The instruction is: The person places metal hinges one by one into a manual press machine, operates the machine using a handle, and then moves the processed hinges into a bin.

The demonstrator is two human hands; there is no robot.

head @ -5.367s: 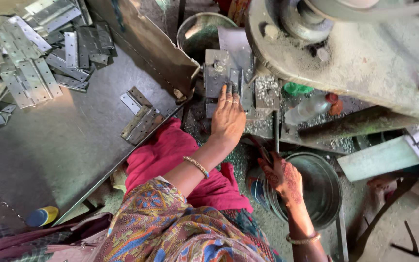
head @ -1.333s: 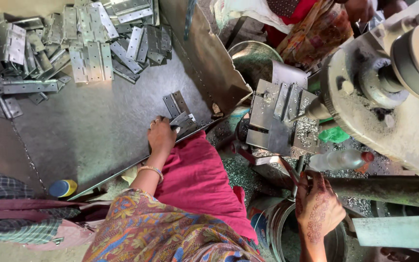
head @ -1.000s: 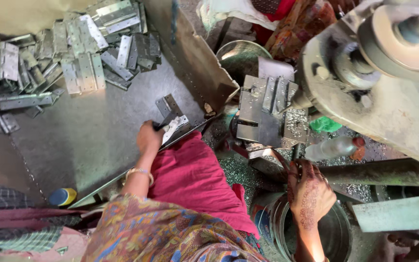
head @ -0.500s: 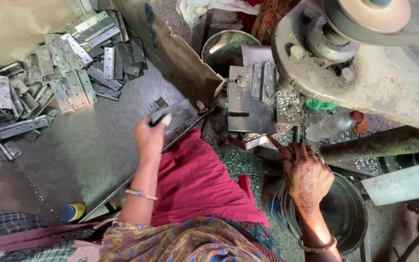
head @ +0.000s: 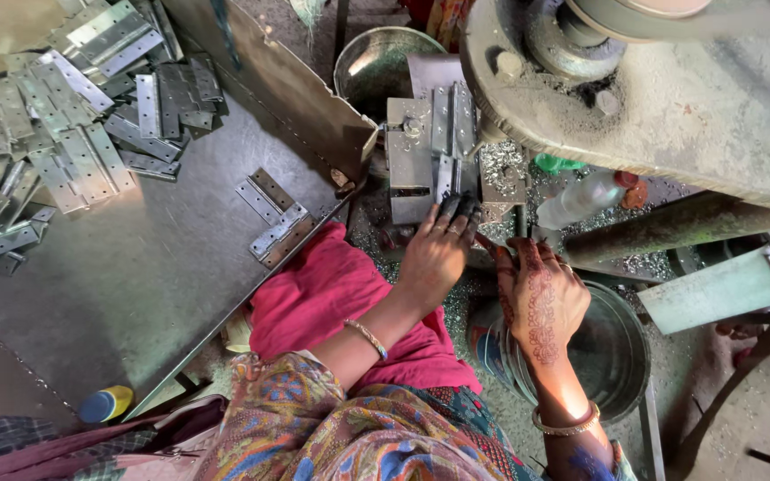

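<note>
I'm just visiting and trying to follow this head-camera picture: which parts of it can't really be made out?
- Left hand: its fingertips are dark against the metal fixture, so any held piece is unclear.
- Right hand: seen from the back, so the palm is hidden.
- Big machine wheel: cut by the top edge.
- Hinge pile: runs off the left edge.

The grey sheet-metal tabletop [head: 118, 294] carries a pile of hinges [head: 55, 142] at its far left corner. Several loose hinges [head: 271, 218] lie near its right edge.
</note>
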